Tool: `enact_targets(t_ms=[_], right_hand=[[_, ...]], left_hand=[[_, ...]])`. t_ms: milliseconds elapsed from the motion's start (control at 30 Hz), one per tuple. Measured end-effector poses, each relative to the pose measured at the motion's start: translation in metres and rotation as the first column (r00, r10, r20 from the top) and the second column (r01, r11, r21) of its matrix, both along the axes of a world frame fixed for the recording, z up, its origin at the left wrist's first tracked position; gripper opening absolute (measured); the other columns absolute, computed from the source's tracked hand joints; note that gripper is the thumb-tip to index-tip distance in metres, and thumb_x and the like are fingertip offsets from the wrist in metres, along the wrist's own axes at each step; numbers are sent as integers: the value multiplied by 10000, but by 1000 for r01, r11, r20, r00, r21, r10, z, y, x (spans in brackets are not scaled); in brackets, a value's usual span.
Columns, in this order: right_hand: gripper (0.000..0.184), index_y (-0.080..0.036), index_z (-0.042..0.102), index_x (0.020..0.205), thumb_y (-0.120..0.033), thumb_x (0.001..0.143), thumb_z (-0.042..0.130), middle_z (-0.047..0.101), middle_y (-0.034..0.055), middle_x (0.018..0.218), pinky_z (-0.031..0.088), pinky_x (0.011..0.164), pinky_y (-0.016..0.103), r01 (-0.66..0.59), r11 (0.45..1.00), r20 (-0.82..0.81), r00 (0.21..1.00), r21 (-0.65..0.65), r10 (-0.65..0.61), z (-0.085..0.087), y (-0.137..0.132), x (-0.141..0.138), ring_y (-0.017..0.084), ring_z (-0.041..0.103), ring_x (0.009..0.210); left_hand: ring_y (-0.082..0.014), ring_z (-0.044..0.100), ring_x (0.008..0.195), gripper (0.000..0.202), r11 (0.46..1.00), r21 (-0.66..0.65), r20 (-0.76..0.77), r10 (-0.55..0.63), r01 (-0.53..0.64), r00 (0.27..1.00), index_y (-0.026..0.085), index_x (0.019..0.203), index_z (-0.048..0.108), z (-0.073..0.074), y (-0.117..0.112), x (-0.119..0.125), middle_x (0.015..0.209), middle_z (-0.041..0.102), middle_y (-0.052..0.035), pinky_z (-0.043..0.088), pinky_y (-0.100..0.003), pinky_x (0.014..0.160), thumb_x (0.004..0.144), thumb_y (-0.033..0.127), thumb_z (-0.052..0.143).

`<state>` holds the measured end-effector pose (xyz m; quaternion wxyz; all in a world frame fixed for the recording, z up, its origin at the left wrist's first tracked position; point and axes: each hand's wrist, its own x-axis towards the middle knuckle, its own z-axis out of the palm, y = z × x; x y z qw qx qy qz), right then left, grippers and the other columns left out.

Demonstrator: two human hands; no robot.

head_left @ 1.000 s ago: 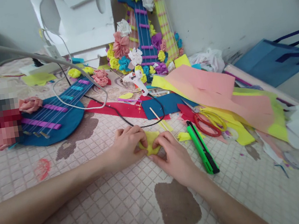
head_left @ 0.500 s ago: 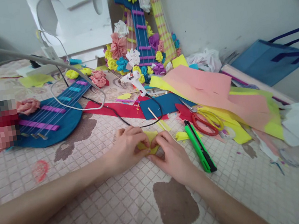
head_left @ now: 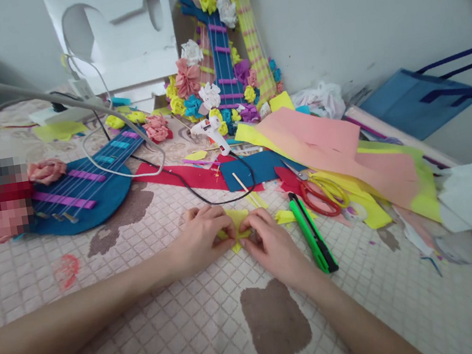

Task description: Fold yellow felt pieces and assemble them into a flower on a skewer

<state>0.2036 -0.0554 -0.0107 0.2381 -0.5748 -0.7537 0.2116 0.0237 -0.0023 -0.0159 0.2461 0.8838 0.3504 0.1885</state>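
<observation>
A small piece of yellow crepe paper (head_left: 237,219) is pinched between the fingertips of both hands, just above the quilted cloth. My left hand (head_left: 206,233) grips its left side, closed. On the right side, my right hand (head_left: 271,244) also pinches it, thumb against fingers. The paper looks gathered at its middle, with a flap standing up behind and a tip poking out below. Right of my right hand lies a green box cutter (head_left: 313,233). Scissors (head_left: 320,191) with red and yellow handles rest beyond it, by yellow scraps (head_left: 285,217).
A white glue gun (head_left: 211,130) stands behind my hands, its black cord looping forward. At left lies a blue guitar-shaped craft (head_left: 87,193) with paper roses. Pink and yellow sheets (head_left: 323,140) pile up at right. Decorated guitars (head_left: 222,55) lean on the wall.
The yellow paper is pinched tighter at its middle, and a tip now sticks out beneath the fingers. Both hands stay nearly in place. The whole view has shifted slightly.
</observation>
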Motion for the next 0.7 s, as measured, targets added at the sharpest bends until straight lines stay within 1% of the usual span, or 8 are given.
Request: enact_targets(t_ms=[133,233,300,400,467,567,633,700], right_hand=[[143,-211,505,877,-103,793,545,514,33,944,450,627,289,12,1000,18,1000,20,-13,-1,0,1,156,545,751],[159,-213,504,912,-122,793,557,521,35,943,460,632,291,15,999,-1,1000,30,-15,-2,0,1,165,554,765],[150,-214,499,921,-121,807,530,523,38,940,469,651,300,29,999,-15,999,46,-28,-4,1,1,169,559,772],[158,-221,504,890,-85,815,474,526,39,928,475,693,316,49,997,5,999,59,-49,-7,1,0,177,564,802],[160,-222,511,896,-87,818,472,530,44,930,473,697,313,52,996,0,999,66,-52,-9,1,0,186,566,829],[108,-215,506,913,-133,849,477,532,46,903,459,647,288,84,990,-115,991,117,-71,-9,-2,1,176,559,796],[85,-217,493,858,-154,882,442,526,30,820,437,613,274,93,982,-196,979,164,-60,-7,-6,2,162,543,739],[123,-221,473,795,-163,891,424,519,13,736,414,589,271,3,980,-194,980,197,36,-3,-10,2,154,533,689]], left_hand=[[-209,544,911,21,999,-23,18,38,-37,999,200,777,604,1,0,0,860,616,-3,313,-376,799,780,217,617],[-201,557,905,34,993,-71,70,96,-91,993,196,802,586,1,2,0,872,616,-13,347,-375,812,771,181,586],[-205,559,905,68,990,-78,72,123,-118,990,191,807,574,1,3,0,885,613,-23,369,-367,798,754,148,569],[-219,556,915,85,989,-61,58,138,-135,989,192,803,572,1,3,0,887,610,-27,381,-372,790,737,139,576],[-210,557,893,74,990,-70,76,131,-125,988,193,798,570,2,3,-1,867,606,-22,385,-376,797,747,139,573],[-176,545,802,59,986,-113,155,139,-122,978,189,779,557,3,2,-3,805,579,-14,407,-352,766,794,136,534],[-170,538,811,69,980,-152,238,163,-129,957,187,788,547,3,1,-5,822,568,-22,426,-335,758,823,139,511],[-171,538,867,71,972,-186,308,199,-146,930,189,820,541,3,2,-9,880,565,-32,444,-326,786,839,134,500]])
